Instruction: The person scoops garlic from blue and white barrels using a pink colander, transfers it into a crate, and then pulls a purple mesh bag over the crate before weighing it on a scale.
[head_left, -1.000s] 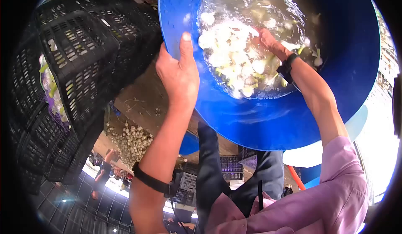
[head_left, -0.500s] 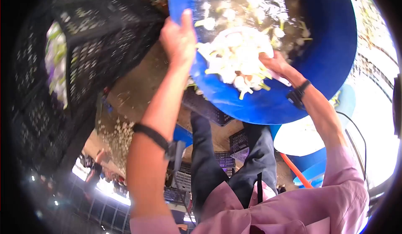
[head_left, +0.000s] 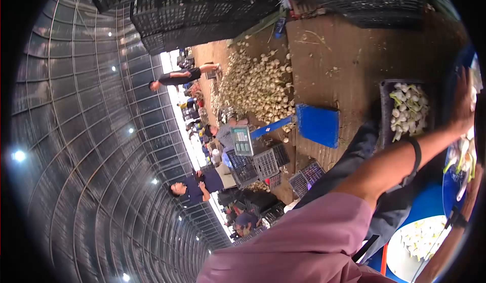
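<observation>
At the right edge, my left hand [head_left: 463, 100] is on the rim of the blue tub [head_left: 449, 189], its fingers bent over the edge and partly in shadow. White bulbs with green stems [head_left: 463, 154] lie in the tub close to both hands. My right hand [head_left: 476, 179] is beside these bulbs, blurred and cut off by the dark image border, so its fingers are hidden. A thin pale piece [head_left: 462, 188] sticks out near it. Below, a white round container [head_left: 422, 245] holds more trimmed bulbs.
A crate of bulbs [head_left: 409, 111] sits on the floor by my legs. Further left are a platform scale [head_left: 318, 126] with its display [head_left: 241, 140], a large bulb heap [head_left: 258, 85] and empty crates [head_left: 266, 163]. Black crates [head_left: 202, 17] are stacked above. Several people are in the background.
The view has swung left, so the tub and both hands have shifted to the right edge. The scale, bulb heap and people now show more fully.
</observation>
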The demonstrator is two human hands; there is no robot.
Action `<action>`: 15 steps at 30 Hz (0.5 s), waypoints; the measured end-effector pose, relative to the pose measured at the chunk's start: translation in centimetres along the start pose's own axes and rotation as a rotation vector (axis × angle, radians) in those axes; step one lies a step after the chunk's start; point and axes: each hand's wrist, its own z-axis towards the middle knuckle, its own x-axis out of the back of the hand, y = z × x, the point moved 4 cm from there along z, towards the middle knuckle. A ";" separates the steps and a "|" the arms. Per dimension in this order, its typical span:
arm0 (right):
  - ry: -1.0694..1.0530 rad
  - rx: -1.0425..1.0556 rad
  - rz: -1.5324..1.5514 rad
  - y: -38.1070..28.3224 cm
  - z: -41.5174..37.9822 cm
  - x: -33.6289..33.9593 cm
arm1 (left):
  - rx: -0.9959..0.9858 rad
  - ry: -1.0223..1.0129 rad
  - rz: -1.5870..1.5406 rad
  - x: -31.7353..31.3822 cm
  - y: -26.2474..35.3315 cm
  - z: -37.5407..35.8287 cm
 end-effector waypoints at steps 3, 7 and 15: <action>0.036 0.011 -0.052 -1.5 -2.2 0.5 | -0.001 0.030 -0.044 0.4 0.0 -1.6; 0.054 0.022 -0.071 -2.8 -5.2 0.6 | -0.060 0.045 -0.089 1.5 1.2 -3.0; 0.168 -0.031 -0.014 -10.6 -22.8 -4.1 | -0.263 -0.057 -0.339 13.5 7.4 -11.9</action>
